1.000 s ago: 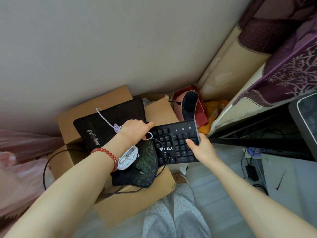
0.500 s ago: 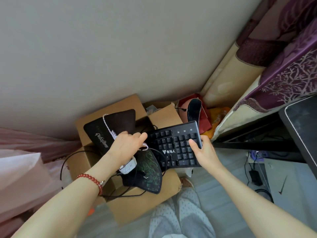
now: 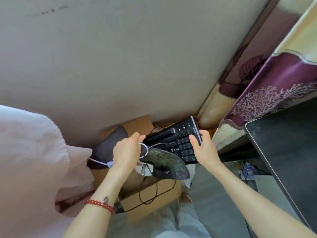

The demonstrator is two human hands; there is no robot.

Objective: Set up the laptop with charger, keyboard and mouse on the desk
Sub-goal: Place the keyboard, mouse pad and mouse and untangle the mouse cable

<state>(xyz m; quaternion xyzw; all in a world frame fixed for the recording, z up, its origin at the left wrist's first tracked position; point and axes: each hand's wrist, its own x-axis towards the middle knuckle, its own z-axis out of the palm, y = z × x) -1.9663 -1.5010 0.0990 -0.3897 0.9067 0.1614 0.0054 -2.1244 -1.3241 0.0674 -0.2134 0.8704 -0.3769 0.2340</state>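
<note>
Keyboard point(image 3: 178, 143) is up out of the cardboard box point(image 3: 151, 193) now, tilted, clear of it; right hand point(image 3: 204, 148) has its grip clamped on the right end, thumb on the keys; left hand point(image 3: 127, 152) grips the left end, with a white cord point(image 3: 101, 162) looped there; white mouse point(image 3: 144, 169) and a dark green-patterned pad point(image 3: 168, 164) hang under it; black tabletop point(image 3: 291, 152) sits off right.
</note>
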